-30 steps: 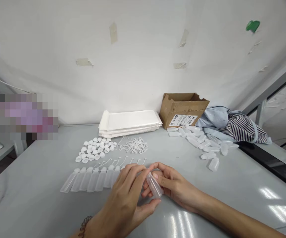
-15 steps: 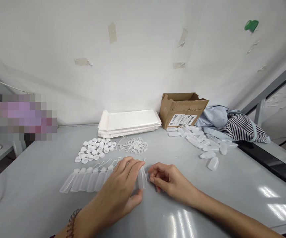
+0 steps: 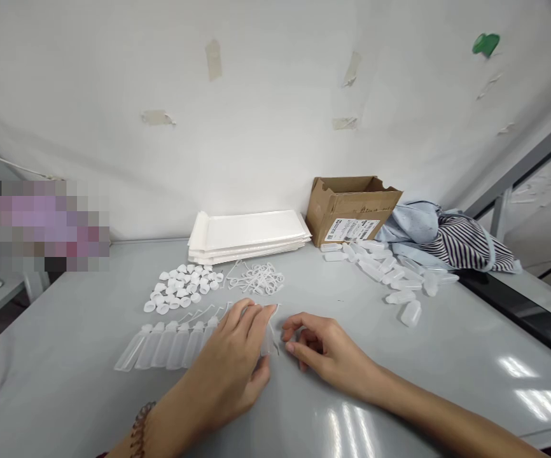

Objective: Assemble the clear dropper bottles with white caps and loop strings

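Note:
My left hand [image 3: 230, 346] arches over the right end of a row of translucent plastic bottles [image 3: 177, 346], its fingers and thumb closed around an end bottle [image 3: 266, 342] that they partly hide. A thin white curved piece [image 3: 275, 340] shows beside that bottle. Just to the right, my right hand [image 3: 320, 346] rests low by the table with loosely curled fingers. A small gap separates its thumb and forefinger, and nothing shows between them. Thin white bent stems [image 3: 203, 312] stick out from the tops of several bottles in the row.
White caps [image 3: 182, 286] and looped white pieces [image 3: 259, 278] lie behind the row. White padded envelopes [image 3: 251, 232] are stacked at the wall beside a cardboard box [image 3: 347, 213]. Loose bottles [image 3: 392, 277] spread before it, near striped cloth [image 3: 471, 245] and a black slab [image 3: 518, 312].
My left fingers and thumb have shifted slightly left with the end bottle. The thin white piece now stands out more between my hands. My right hand has edged slightly left.

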Tool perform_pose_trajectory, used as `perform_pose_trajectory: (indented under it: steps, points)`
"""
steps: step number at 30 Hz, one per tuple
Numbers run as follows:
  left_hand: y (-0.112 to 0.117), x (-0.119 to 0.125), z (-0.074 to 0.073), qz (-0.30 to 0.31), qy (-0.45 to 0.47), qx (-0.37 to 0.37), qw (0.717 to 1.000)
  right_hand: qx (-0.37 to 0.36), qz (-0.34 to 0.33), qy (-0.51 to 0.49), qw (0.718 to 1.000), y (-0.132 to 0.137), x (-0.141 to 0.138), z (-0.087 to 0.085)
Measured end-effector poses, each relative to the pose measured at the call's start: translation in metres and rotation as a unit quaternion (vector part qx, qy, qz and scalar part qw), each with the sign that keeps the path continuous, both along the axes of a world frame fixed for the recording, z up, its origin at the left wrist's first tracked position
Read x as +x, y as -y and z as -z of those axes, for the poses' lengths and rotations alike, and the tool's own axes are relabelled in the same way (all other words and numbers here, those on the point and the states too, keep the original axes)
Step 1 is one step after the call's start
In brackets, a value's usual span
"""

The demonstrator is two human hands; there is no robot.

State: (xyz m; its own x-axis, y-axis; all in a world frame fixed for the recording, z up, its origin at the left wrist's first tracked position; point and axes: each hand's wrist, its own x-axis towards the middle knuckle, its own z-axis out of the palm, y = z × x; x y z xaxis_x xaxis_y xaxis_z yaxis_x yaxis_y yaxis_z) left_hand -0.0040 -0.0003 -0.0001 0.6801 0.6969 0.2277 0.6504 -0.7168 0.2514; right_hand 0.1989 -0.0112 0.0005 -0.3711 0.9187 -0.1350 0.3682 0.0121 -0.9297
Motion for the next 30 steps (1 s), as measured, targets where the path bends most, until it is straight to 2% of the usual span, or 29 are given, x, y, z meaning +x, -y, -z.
perform_pose_trajectory:
  steps: [9,14,16,18,22,24,26,27,30]
  points:
    - [0.001,-0.004,-0.007,-0.004,-0.006,-0.030,1.000,0.001,0.016,0.007,1.000,-0.005,0.006,-0.006]
    - [0.001,-0.009,-0.010,-0.021,0.006,-0.046,0.999,0.078,0.054,0.107,0.990,-0.019,0.035,-0.020]
    - [-0.001,-0.011,-0.011,-0.031,0.020,-0.053,0.998,0.124,0.070,0.185,0.972,-0.026,0.057,-0.028]
    - [-0.004,-0.013,-0.013,-0.042,0.030,-0.055,0.997,0.166,0.105,0.273,0.942,-0.032,0.081,-0.033]
    - [-0.007,-0.013,-0.014,-0.046,0.029,-0.055,0.997,0.174,0.158,0.386,0.892,-0.040,0.113,-0.038]
    - [-0.006,-0.011,-0.013,-0.035,0.023,-0.056,0.998,0.186,0.164,0.377,0.892,-0.041,0.110,-0.039]
    - [-0.005,-0.008,-0.012,-0.023,0.016,-0.056,0.998,0.214,0.137,0.325,0.911,-0.038,0.094,-0.036]
    - [-0.005,-0.006,-0.012,-0.019,0.012,-0.056,0.998,0.227,0.113,0.287,0.924,-0.035,0.082,-0.033]
    - [-0.005,-0.003,-0.011,-0.010,0.004,-0.054,0.999,0.250,-0.020,0.175,0.952,-0.024,0.045,-0.019]
